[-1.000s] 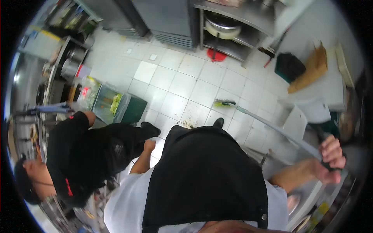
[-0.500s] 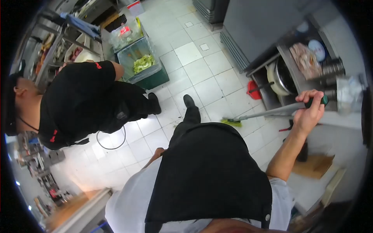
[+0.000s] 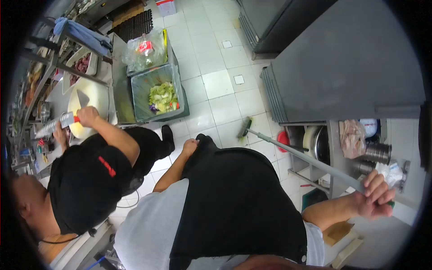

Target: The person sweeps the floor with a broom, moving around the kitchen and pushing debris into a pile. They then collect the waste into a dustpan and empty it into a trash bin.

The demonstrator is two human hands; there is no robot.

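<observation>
My right hand (image 3: pixel 377 196) is wrapped around the upper end of a long grey handle at the right. The handle belongs to a floor brush (image 3: pixel 306 157). Its green-bristled head (image 3: pixel 244 128) rests on the white floor tiles, ahead of me and slightly right. My left hand (image 3: pixel 191 146) is down at my left side with fingers curled, against the edge of my black apron (image 3: pixel 234 198). Whether it grips the cloth there I cannot make out.
At the left a co-worker (image 3: pixel 85 175) holds a knife (image 3: pixel 65 120) by a round cutting board (image 3: pixel 96 96). Lined bins hold lettuce scraps (image 3: pixel 163 96) and a plastic bottle (image 3: pixel 145 47). Grey cabinets (image 3: pixel 351 63) and a shelf with a pot (image 3: pixel 320 141) stand right.
The brush head has moved left and away from me across the tiles. My right hand has moved lower and further right. My left hand has come forward. The co-worker's arms now show over the board.
</observation>
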